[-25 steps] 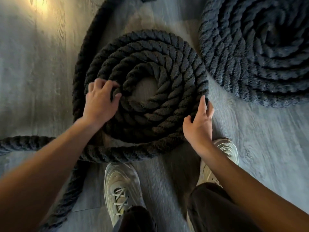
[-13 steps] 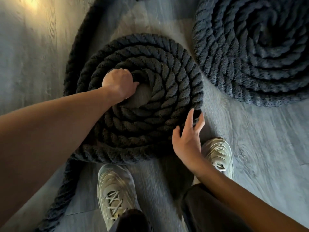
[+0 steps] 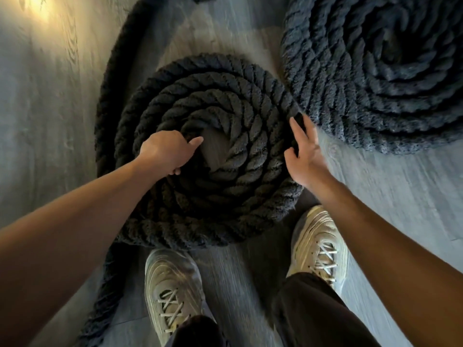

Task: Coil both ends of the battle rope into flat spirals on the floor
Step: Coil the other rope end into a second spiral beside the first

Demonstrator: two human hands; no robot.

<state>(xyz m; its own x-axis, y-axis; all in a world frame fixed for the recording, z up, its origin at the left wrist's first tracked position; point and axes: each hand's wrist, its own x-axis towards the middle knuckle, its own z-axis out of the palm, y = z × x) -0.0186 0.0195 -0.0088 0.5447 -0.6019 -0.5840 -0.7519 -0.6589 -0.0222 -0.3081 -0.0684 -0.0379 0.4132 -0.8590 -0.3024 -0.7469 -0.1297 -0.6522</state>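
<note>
A thick dark battle rope lies on the grey wood floor in two flat spirals. The near spiral [image 3: 225, 116] sits in front of my feet, with a small bare gap at its centre. My left hand [image 3: 166, 152] grips the innermost turns at the left of that gap, thumb pointing into it. My right hand [image 3: 304, 152] rests flat, fingers apart, against the spiral's right outer edge. The second, larger spiral [image 3: 375, 71] lies at the upper right, almost touching the first. A loose length of rope [image 3: 110, 279] runs from the near spiral down to the lower left.
My two pale laced shoes [image 3: 172, 291] [image 3: 318, 246] stand just below the near spiral. Another stretch of rope [image 3: 125, 41] curves along the upper left. A bright light patch [image 3: 37, 8] falls on the floor at the top left.
My left hand moved from the spiral's left outer turns to its centre. My right hand slid up along the right edge. The spiral looks tighter, with the loose rope drawn closer.
</note>
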